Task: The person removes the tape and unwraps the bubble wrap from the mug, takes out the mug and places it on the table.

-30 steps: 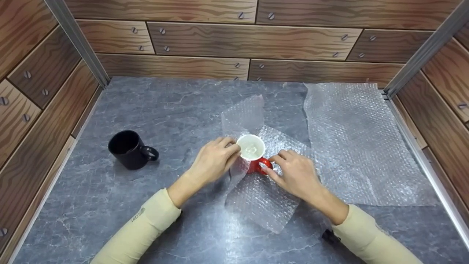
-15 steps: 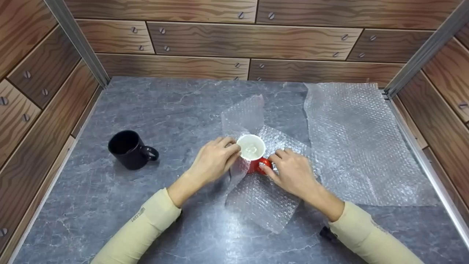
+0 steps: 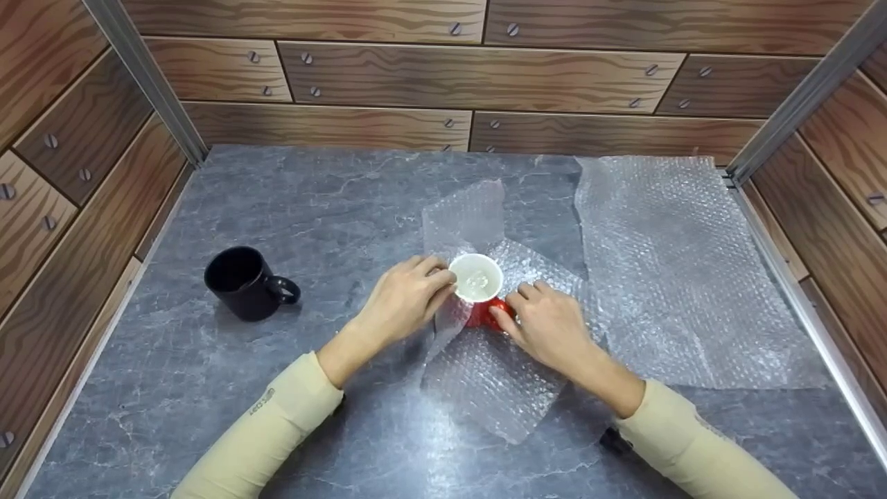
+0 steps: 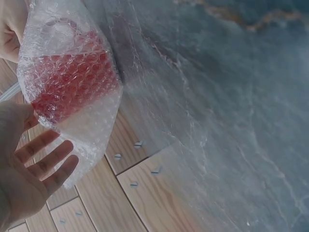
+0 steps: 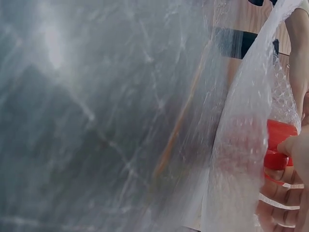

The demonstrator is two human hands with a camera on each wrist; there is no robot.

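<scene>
A red mug (image 3: 477, 283) with a white inside stands upright on a small sheet of bubble wrap (image 3: 492, 388) in the middle of the table. My left hand (image 3: 405, 301) holds a flap of that wrap up against the mug's left side, finger and thumb at the rim. In the left wrist view the red mug (image 4: 72, 77) shows through the wrap, and my left hand's other fingers (image 4: 46, 159) are spread beside it. My right hand (image 3: 547, 322) grips the mug's red handle (image 5: 277, 145) from the right. Another flap of the wrap (image 3: 468, 215) stands up behind the mug.
A black mug (image 3: 242, 281) stands at the left, handle to the right. A large sheet of bubble wrap (image 3: 679, 277) lies flat on the right side of the grey marble table (image 3: 312, 208). Wood-patterned walls (image 3: 478, 76) close in the back and both sides.
My right hand has shifted a little left, closer onto the mug's handle. The near corner of the small sheet has slid slightly. My left hand has stayed at the rim.
</scene>
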